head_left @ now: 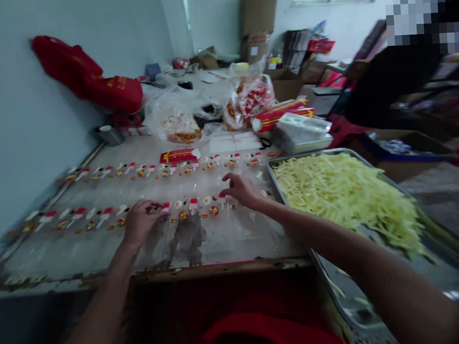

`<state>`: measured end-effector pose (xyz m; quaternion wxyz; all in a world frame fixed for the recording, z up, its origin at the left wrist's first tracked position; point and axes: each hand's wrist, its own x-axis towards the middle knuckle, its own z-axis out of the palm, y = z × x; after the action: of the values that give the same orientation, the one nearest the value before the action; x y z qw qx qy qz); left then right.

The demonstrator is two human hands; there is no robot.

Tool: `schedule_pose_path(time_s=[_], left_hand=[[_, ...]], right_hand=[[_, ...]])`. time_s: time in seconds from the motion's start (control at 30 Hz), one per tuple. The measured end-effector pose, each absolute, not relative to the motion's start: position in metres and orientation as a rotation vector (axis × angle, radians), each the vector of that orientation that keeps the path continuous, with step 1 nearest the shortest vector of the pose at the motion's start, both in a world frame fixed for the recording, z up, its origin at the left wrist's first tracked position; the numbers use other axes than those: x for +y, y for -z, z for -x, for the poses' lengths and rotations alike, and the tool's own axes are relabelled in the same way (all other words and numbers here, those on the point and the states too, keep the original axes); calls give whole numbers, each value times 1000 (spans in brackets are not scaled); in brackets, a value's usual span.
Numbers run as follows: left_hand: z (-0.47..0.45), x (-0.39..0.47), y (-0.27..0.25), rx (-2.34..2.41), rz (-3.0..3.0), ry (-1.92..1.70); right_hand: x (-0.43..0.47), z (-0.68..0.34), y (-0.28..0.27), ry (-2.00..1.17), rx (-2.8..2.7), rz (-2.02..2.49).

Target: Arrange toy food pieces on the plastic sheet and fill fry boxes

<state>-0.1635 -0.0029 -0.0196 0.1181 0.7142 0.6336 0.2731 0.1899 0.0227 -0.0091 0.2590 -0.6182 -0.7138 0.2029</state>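
Note:
Small food-shaped pieces lie in two rows across the table on clear plastic. In the nearer row, my left hand [141,218] has its fingers pinched together at a tiny red-and-white popsicle piece [165,207]. My right hand [240,188] hovers over the same row, thumb and forefinger apart, close to another popsicle piece [222,198]; nothing shows between its fingers. Between the hands lie one more popsicle piece [193,203], a fried-egg piece [207,200] and a round pizza-like piece [213,211].
On my right, a metal tray [273,182] holds a heap of pale yellow strips [342,192]. Filled plastic bags [182,120], red-and-yellow packaging [276,117] and stacked clear trays [302,129] stand behind. A metal cup [110,135] is at the far left. A person in dark clothing is at right.

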Motion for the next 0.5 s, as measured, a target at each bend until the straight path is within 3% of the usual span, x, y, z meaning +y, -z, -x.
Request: schedule_pose_path(time_s=[0.1,0.2,0.37,0.5], left_hand=[[143,-7,2,1890,-2151,-962],[101,-11,-2,1704,-2287,-1058],[23,-14,18,1185,-2755,-659],[0,-16,34,1240,-2855,-388]], right_hand=[[-7,-210,-14,-291,-1984,1646],[-59,-244,-32,-224,-1994,1652],[-123,-315,-59,-357,-1755,1764],[-114,-376,-88,-329,-1726,1743]])
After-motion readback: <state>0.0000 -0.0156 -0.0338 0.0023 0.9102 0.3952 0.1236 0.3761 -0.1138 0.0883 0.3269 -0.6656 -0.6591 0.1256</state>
